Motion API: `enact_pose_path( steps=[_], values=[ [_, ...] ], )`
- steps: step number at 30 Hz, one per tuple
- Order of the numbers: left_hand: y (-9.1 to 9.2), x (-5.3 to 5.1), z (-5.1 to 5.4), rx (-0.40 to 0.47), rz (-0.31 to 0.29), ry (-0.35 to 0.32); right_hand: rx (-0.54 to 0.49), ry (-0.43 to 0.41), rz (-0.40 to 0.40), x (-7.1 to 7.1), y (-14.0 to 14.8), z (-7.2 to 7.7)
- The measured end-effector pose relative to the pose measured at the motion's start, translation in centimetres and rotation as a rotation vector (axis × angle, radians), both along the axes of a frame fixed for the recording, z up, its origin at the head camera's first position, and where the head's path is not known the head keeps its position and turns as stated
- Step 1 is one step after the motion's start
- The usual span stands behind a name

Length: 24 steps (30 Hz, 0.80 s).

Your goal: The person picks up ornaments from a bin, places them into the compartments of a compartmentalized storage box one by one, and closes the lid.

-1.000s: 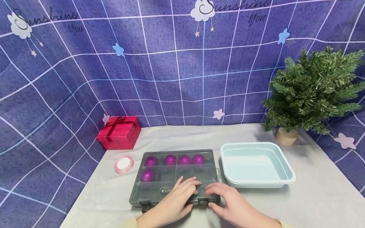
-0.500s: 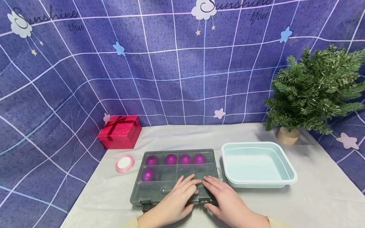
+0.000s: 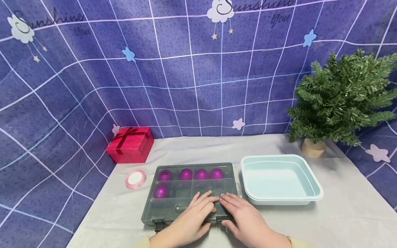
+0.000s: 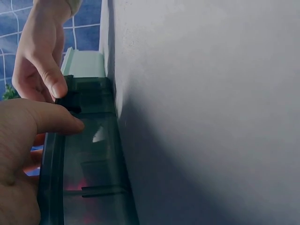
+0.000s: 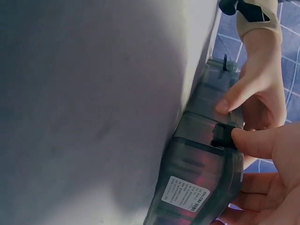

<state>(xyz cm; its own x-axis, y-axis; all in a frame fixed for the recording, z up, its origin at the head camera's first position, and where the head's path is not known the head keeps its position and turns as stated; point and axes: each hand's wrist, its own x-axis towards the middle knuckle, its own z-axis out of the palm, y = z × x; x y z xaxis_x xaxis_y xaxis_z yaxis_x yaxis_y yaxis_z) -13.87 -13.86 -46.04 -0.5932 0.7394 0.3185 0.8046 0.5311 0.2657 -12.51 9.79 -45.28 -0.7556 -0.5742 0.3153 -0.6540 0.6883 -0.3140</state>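
Observation:
A dark translucent plastic storage box lies on the table, its lid down. Several purple balls show through it in the far compartments. My left hand lies over the near part of the lid, and its thumb rests on the front wall in the left wrist view. Beside it my right hand has its fingers on the lid near the right corner. Its thumb presses the black right latch, which sits against the front wall. The left latch sticks out from the box.
A pale blue tray stands close to the box's right side. Behind the tray is a small artificial tree on a wooden base. At the left are a pink ribbon roll and a red gift box.
My right hand has moved slightly left and forward, and its fingers now lie on the lid beside the left hand. The left hand keeps its place.

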Motion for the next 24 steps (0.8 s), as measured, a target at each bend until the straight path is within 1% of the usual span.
enact_pose_path(
  steps=[3,6,11,15,18,21,24],
  values=[
    [0.0,0.2,0.0,0.002,0.007,-0.003,0.024,0.026,-0.005,0.2,-0.1,0.1],
    [0.0,0.2,0.0,0.0,0.011,-0.005,0.047,0.068,-0.01,0.5,-0.3,0.1],
    [0.1,0.1,-0.1,-0.008,0.02,0.017,0.072,0.139,-0.009,0.7,-0.6,0.3],
    [0.2,0.2,0.0,-0.012,0.024,0.02,0.075,0.166,-0.009,0.9,-0.7,0.2],
    [0.3,0.2,0.0,-0.023,0.035,-0.001,0.079,0.179,-0.007,0.8,-0.6,0.1],
    [0.1,0.2,0.4,-0.043,0.056,-0.024,0.091,0.189,-0.004,0.8,-0.6,0.2],
    [-0.6,0.2,1.2,-0.053,0.085,-0.044,0.104,0.191,0.002,0.7,-0.5,0.4]
  ],
)
